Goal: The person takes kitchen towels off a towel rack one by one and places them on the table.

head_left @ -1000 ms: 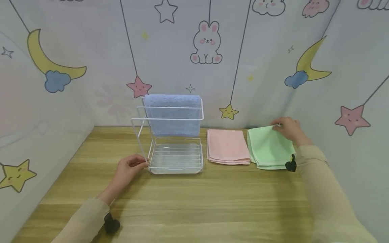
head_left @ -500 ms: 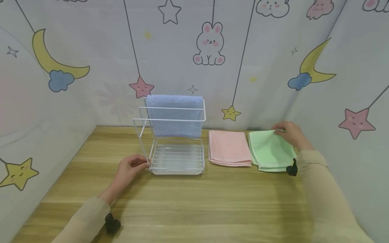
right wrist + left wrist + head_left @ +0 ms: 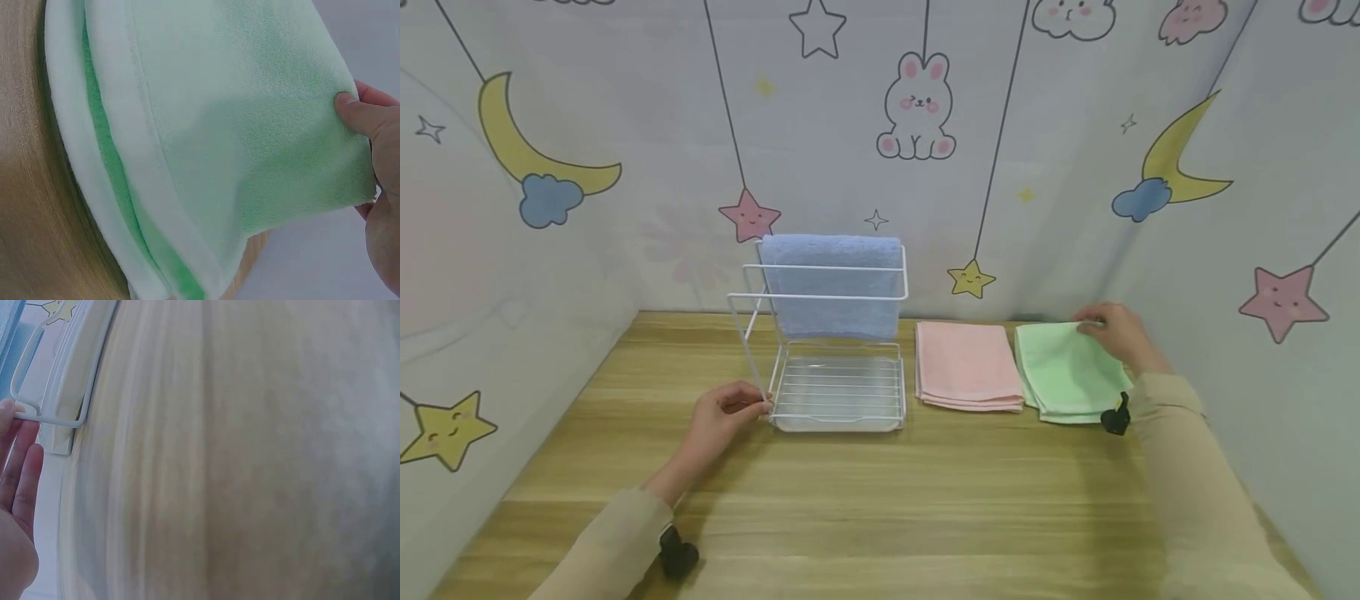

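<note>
A white wire rack (image 3: pixel 823 297) stands on the table, with a blue towel (image 3: pixel 831 287) draped over its rearmost bar and a clear tray (image 3: pixel 838 423) at its base. My left hand (image 3: pixel 724 417) pinches the rack's lower front left corner; the left wrist view shows its fingertips on the white wire (image 3: pixel 53 419). At the right, a folded green towel (image 3: pixel 1067 367) lies on the table. My right hand (image 3: pixel 1117 332) pinches its far edge, thumb on top, as the right wrist view shows. The other fingers are partly hidden behind the cloth.
A folded pink towel (image 3: pixel 966 367) lies between the rack and the green towel. The wooden table (image 3: pixel 880 508) meets a patterned wall covering (image 3: pixel 820 150) behind and at both sides.
The green towel's far edge, pinched by my right hand, sits slightly lower than a second ago. The left hand stays on the rack. The head view has shifted a little.
</note>
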